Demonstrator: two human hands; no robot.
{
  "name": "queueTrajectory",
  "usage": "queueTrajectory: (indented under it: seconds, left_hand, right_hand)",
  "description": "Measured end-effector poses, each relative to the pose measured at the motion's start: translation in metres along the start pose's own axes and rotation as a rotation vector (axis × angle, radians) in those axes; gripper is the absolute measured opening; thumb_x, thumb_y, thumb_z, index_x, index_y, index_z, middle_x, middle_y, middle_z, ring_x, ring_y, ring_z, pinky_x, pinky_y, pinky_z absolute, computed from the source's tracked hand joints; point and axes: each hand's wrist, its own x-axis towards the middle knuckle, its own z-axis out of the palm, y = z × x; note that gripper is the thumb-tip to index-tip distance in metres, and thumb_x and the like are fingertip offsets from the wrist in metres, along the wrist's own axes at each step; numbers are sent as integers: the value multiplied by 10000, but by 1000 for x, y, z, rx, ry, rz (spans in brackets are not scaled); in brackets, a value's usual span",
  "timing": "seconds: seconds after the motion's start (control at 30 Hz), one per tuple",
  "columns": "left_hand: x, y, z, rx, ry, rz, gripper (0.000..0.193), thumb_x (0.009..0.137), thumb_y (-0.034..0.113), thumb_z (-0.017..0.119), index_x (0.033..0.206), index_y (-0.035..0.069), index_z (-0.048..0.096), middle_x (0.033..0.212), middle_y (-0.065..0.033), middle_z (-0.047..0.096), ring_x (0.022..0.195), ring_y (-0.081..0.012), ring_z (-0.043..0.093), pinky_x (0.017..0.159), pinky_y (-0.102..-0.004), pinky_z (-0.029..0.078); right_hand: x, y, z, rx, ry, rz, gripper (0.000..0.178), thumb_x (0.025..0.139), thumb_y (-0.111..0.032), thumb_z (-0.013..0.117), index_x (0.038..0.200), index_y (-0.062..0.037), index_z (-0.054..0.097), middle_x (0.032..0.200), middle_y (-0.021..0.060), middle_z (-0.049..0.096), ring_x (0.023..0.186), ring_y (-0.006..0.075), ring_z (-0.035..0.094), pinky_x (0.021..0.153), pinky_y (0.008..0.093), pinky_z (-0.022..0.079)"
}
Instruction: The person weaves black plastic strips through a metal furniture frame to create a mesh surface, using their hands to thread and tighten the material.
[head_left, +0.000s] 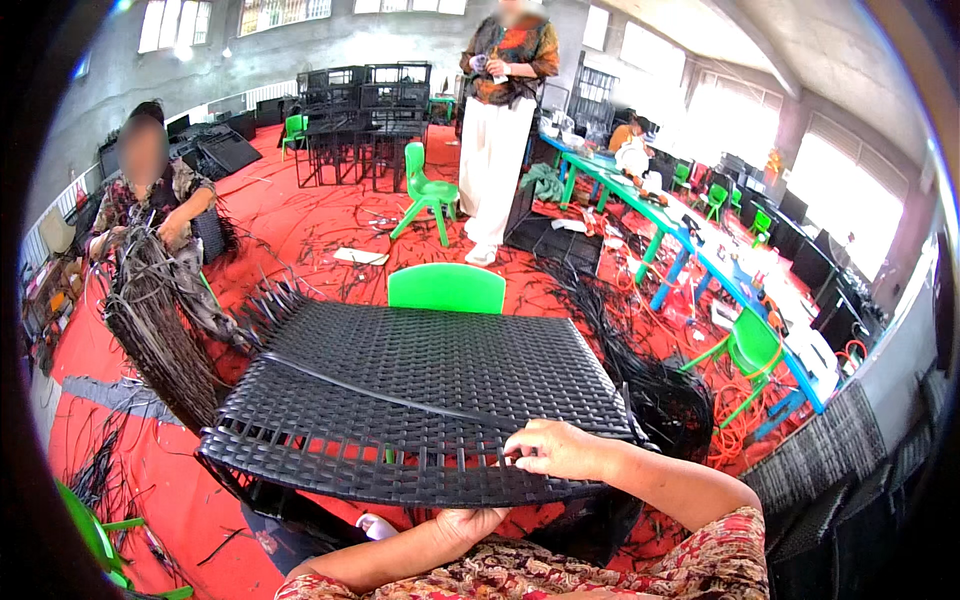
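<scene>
A black woven panel (430,350) of flat plastic strips lies in front of me, with open gaps in the weave along its near side. One loose black strip (370,385) runs diagonally over its top from the far left toward my right hand. My right hand (555,450) rests on the panel's near right part, its fingers pinched at the gaps, on what looks like a black strip. Below the near edge is my left hand (470,522); its fingers go under the panel and are hidden.
A green chair (446,288) stands just beyond the panel. Bundled black strips (650,370) lie to the right. At left a seated person (150,200) handles strips; another (500,110) stands ahead. A long cluttered table (690,235) runs along the right; scraps litter the red floor.
</scene>
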Motion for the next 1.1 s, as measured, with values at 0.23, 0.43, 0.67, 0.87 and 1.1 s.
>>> queueTrajectory:
  seconds: [0.23, 0.43, 0.67, 0.87, 1.1]
  left_hand:
    - [-5, 1, -5, 38, -111, 34, 268, 817, 159, 625, 1036, 5, 613, 1043, -114, 651, 979, -225, 618, 924, -362, 488]
    - [-3, 7, -5, 35, -59, 38, 263, 830, 164, 609, 1037, 2, 616, 1050, -117, 651, 981, -226, 619, 922, -365, 489]
    - [7, 7, -28, 8, 20, 23, 260, 844, 170, 590, 1038, 0, 620, 1058, -120, 651, 984, -227, 620, 920, -369, 490]
    - [14, -8, -50, -89, 82, 8, 259, 857, 175, 574, 1039, -3, 623, 1065, -123, 651, 987, -227, 621, 918, -372, 491]
    - [-14, -2, 5, -151, -117, 91, 219, 871, 213, 574, 974, 37, 654, 992, -101, 675, 915, -220, 645, 880, -378, 499]
  right_hand:
    - [0, 4, 4, -21, -6, -49, 182, 806, -143, 611, 959, -58, 663, 854, 113, 582, 838, 290, 590, 754, 366, 479]
    - [-9, 0, 15, -47, 75, -41, 164, 815, -131, 631, 955, -51, 659, 868, 89, 586, 839, 243, 588, 737, 336, 486]
    - [-1, 10, 19, -41, 65, -58, 131, 807, -153, 648, 891, -54, 639, 861, 84, 575, 824, 249, 579, 741, 341, 473]
    - [-5, -7, 6, -57, 153, 40, 94, 749, -118, 686, 790, -61, 623, 785, 58, 549, 765, 205, 551, 693, 325, 450]
    - [4, -19, 13, 149, 105, 122, 101, 737, 11, 656, 787, -34, 581, 796, 18, 500, 642, 93, 462, 578, 234, 388]
